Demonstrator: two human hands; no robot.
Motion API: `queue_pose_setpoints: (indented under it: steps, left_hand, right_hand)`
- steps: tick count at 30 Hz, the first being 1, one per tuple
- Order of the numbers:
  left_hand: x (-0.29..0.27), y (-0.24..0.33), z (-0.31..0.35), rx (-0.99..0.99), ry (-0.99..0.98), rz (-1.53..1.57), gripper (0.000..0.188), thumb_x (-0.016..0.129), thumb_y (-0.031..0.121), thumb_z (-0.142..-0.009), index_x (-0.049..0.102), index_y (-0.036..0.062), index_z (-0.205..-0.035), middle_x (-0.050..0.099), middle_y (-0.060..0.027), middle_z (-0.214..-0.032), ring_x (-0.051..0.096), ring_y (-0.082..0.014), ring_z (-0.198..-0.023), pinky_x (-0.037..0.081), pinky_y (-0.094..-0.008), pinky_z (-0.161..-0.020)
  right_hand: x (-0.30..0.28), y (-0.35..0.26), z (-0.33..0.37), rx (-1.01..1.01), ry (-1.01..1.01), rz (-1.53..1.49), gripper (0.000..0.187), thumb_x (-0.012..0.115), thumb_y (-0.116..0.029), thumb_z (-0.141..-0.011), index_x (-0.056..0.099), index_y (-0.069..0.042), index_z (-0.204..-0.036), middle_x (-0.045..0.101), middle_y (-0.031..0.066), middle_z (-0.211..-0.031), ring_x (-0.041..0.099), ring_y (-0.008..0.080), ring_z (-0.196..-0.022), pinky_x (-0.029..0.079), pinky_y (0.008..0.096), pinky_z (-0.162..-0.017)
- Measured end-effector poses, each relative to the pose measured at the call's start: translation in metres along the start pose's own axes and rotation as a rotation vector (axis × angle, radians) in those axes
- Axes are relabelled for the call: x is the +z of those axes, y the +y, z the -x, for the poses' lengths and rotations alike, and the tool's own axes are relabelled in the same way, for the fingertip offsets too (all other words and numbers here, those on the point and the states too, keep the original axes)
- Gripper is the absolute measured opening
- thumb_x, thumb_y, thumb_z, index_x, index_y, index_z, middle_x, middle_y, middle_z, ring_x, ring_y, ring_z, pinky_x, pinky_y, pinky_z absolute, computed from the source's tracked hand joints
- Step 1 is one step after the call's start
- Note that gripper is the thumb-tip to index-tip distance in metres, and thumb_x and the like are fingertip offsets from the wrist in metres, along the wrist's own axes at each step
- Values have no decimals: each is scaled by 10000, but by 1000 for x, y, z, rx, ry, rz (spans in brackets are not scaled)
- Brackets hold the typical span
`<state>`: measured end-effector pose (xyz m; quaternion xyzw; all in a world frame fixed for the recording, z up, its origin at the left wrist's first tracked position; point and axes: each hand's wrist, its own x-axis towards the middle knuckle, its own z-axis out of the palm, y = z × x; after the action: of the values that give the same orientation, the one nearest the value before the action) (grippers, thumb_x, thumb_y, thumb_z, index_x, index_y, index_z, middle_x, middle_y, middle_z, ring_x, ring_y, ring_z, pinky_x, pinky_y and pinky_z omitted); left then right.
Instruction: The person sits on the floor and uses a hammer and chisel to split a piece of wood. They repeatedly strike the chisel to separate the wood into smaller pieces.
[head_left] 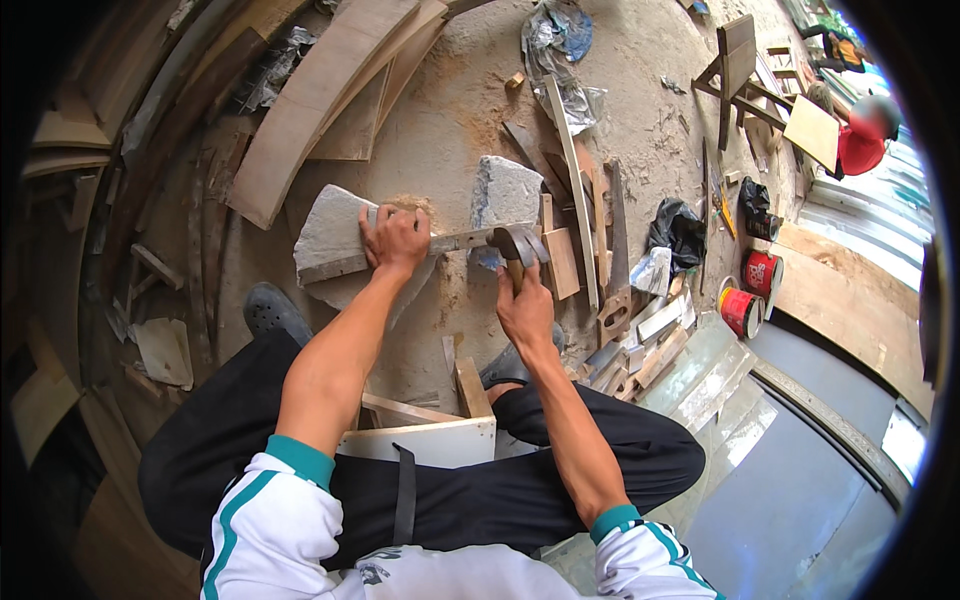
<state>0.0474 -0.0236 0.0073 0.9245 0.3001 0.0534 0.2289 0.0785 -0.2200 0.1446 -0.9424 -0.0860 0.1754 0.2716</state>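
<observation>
A narrow wooden strip (335, 268) lies across a rough pale concrete slab (332, 222) on the ground before me. My left hand (398, 240) is closed over the strip, its fingers curled and pressed down near the strip's middle. Whether a nail is between those fingers is too small to tell. In my right hand (526, 308) is a claw hammer (517, 243), gripped by the handle close to its head. The hammer's metal head is at the strip's right end; I cannot tell if they touch. Behind that end sits a second concrete block (505, 190).
A white-sided wooden frame (440, 443) stands between my legs. To the right are a handsaw (616, 300), offcuts, a black plastic bag (677, 232) and paint cans (742, 308). Curved boards (315, 100) lean at left. Another person (862, 140) is beside a wooden chair (738, 75), far right.
</observation>
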Motion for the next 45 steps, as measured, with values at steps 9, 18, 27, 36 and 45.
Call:
queue_pose_setpoints:
  steps: [9,18,27,36,45]
  left_hand:
    - [-2,6,-1,2,-10,17,404,515,316,-924,755,30,-769,745,-105,-857,601,-262,-1038,192,-505,-1143]
    - [-1,3,0,1,-1,9,401,515,314,-919,755,40,-749,743,-107,-846,600,-266,-1042,185,-514,-1141]
    - [-4,4,0,-6,-6,16,385,524,309,-915,761,51,-754,743,-107,-842,599,-270,-1047,192,-513,-1138]
    - [-7,5,-1,5,-15,15,392,526,314,-919,759,42,-761,742,-95,-845,593,-267,-1046,196,-514,-1137]
    - [-5,6,3,6,45,-13,365,562,314,-913,758,55,-747,735,-91,-810,611,-256,-1020,218,-513,-1128]
  right_hand:
    - [28,15,14,-42,-161,101,368,590,-286,-951,568,-43,-1227,664,302,-874,638,499,-801,501,569,-690]
    - [27,3,25,-442,80,-132,403,632,-169,-885,519,-85,-1262,672,224,-1008,662,444,-779,523,510,-609]
    - [21,7,46,-95,-138,144,459,622,-153,-857,461,-79,-1281,673,219,-1015,653,458,-823,513,530,-691]
    - [16,7,32,-181,-48,23,390,667,-169,-851,526,-86,-1205,677,226,-944,651,460,-793,520,511,-636]
    - [29,17,23,-117,-195,102,461,657,-205,-867,465,-83,-1268,683,237,-981,665,459,-819,516,542,-674]
